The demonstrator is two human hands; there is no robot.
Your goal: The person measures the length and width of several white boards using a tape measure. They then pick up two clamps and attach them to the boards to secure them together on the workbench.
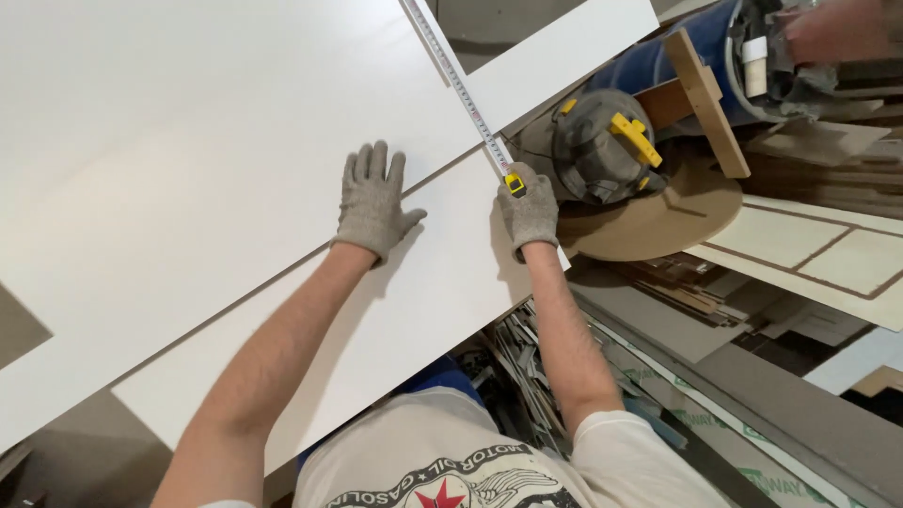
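workshop clutter fills the right side: a grey and yellow power tool (602,146) on a round wooden disc (658,216), with scrap strips below. across the left lie white panels (188,141). the left hand (373,202), gloved, lies flat and open on the near panel (414,292), fingers spread, gripping nothing. the right hand (530,212) is closed on the yellow tape measure case (514,182) at the panel's right edge, its tape blade (458,85) running far across the panels. best kept taut, flat and square to the edge.
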